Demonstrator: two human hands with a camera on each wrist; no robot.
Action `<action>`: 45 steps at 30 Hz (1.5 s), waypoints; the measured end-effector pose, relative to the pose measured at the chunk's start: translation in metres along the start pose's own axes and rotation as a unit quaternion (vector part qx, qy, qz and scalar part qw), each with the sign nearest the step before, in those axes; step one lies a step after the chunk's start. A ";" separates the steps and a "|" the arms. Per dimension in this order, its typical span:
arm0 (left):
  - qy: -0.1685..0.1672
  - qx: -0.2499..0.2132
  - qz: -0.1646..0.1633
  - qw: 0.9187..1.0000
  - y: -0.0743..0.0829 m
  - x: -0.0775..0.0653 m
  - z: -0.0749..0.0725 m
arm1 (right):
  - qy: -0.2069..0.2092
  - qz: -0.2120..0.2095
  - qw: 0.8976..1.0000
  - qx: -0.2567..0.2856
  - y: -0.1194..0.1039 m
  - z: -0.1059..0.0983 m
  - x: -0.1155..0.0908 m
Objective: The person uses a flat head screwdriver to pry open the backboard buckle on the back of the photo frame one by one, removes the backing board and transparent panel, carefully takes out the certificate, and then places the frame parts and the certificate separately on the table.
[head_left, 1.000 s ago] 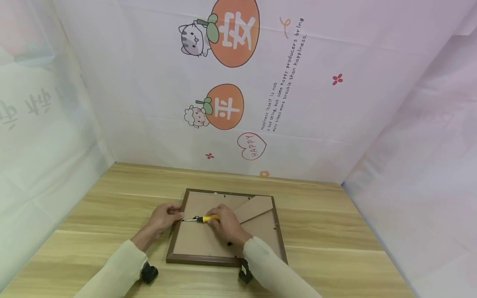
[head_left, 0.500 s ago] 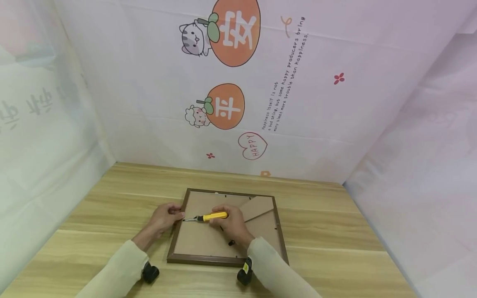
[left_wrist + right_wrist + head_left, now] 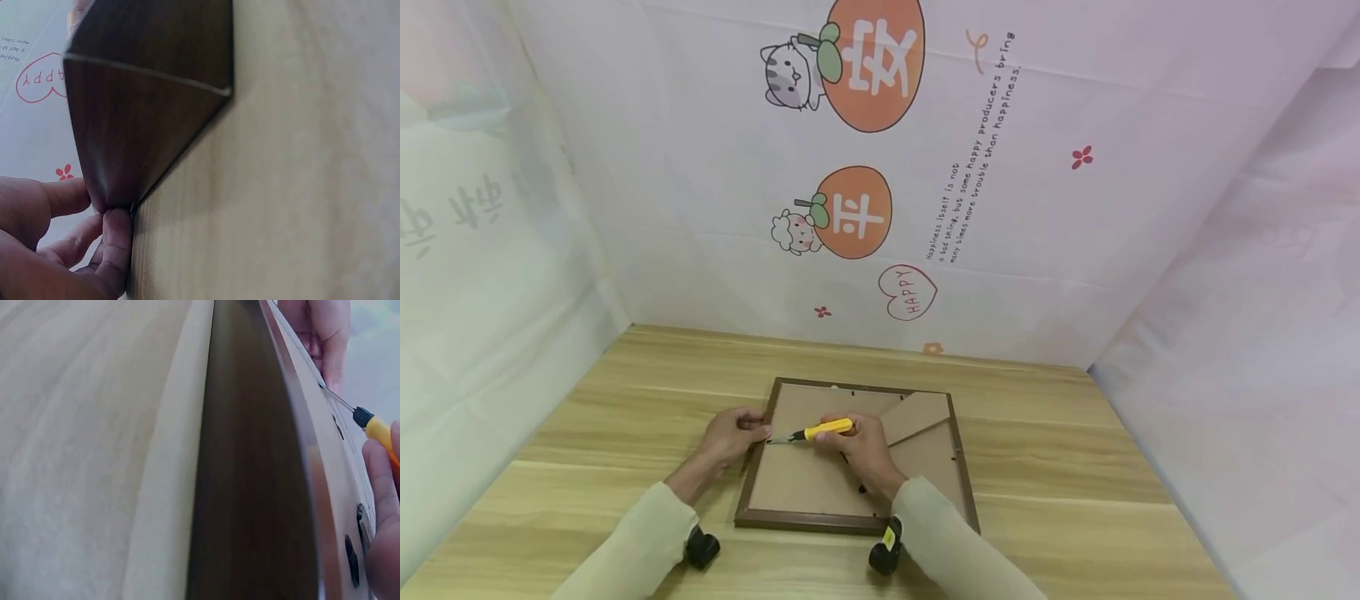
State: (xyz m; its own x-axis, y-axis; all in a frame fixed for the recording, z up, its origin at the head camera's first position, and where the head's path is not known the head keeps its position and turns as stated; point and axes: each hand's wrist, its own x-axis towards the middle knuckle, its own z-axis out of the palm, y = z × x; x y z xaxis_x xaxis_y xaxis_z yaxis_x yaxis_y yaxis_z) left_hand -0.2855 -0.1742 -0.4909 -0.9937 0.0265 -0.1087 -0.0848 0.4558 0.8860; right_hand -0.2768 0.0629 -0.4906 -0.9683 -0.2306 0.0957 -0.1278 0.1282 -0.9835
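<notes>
A picture frame (image 3: 820, 523) with a brown rim lies back side up, showing its tan backing board (image 3: 808, 492). My left hand (image 3: 727, 437) grips the frame's left side, thumb on top of the rim, fingers against the outer face; the left wrist view shows these fingers (image 3: 115, 247) close up. In my right hand (image 3: 867, 450) is a screwdriver (image 3: 831, 428) with a yellow handle and black collar, pinched between fingers and thumb. Its thin metal shaft slants down leftward, the tip right at a small black tab on the frame's left inner edge, near my left thumb.
A folded stand flap (image 3: 921, 417) crosses the backing toward the far right corner. Several small black tabs line the inner rim. The frame rests on a wood-grain table (image 3: 1060, 475), with a printed white sheet (image 3: 1000, 300) behind and pale sheets at both sides.
The screwdriver's handle, earlier more covered by my right hand, now shows more and slants up more steeply. Its tip stays at the left edge. My left hand has kept its place.
</notes>
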 end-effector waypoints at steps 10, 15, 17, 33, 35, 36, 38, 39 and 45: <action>0.005 -0.001 0.004 1.000 0.002 0.001 0.001 | 0.012 -0.022 0.999 0.022 -0.004 0.010 -0.002; 0.010 0.001 0.005 1.000 0.001 0.002 0.002 | 0.017 -0.043 0.999 -0.016 -0.012 0.017 -0.001; 0.013 -0.002 0.003 1.000 0.001 0.002 0.002 | 0.019 -0.047 0.998 -0.024 -0.015 0.020 -0.001; 0.020 -0.001 -0.005 1.000 -0.005 -0.001 0.002 | 0.015 -0.098 0.992 -0.077 -0.036 0.049 -0.005; 0.020 -0.004 -0.001 1.000 -0.005 -0.001 0.002 | 0.011 -0.109 0.989 -0.098 -0.039 0.052 -0.006; 0.020 -0.006 -0.001 1.000 -0.005 0.000 0.001 | 0.011 -0.115 0.987 -0.109 -0.041 0.053 -0.006; 0.019 -0.010 -0.003 1.000 -0.004 0.000 0.001 | 0.010 -0.126 0.984 -0.129 -0.043 0.055 -0.006; 0.018 -0.011 -0.004 1.000 -0.004 0.000 0.001 | 0.009 -0.128 0.982 -0.135 -0.045 0.055 -0.006; 0.008 -0.012 -0.014 1.000 -0.001 0.001 0.000 | 0.006 -0.154 0.969 -0.193 -0.053 0.057 -0.004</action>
State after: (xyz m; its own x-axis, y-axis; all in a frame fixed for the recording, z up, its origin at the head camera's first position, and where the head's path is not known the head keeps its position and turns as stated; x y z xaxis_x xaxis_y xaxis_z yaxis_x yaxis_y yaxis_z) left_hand -0.2865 -0.1747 -0.4924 -0.9919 -0.0010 -0.1271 -0.1149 0.4352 0.8930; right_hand -0.2538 0.0016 -0.4476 -0.8737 -0.3049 0.3791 -0.4793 0.4063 -0.7779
